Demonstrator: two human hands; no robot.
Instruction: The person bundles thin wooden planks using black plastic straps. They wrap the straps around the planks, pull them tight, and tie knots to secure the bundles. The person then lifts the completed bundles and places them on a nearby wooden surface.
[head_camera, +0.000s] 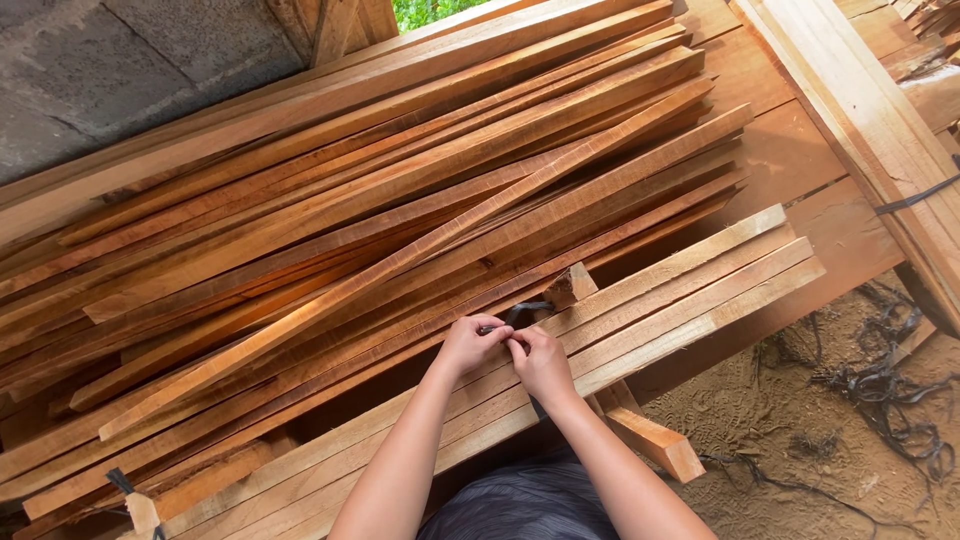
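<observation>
Big heap of reddish slats (380, 200) fills everything beyond and to the left of the hands, stacked loose and fanned out. Nearer, right under the hands, a neater bundle of paler slats (690, 290) lies flat and side by side, probably so it can be bound. A short block (655, 440) sticks out below the right wrist. Scraps of black strap (890, 385) litter the dirt off to the right. Left hand (470, 342) and right hand (540, 362) are touching, both pinched shut on a black strap (525, 310) over the bundle, looks like pulling it tight.
</observation>
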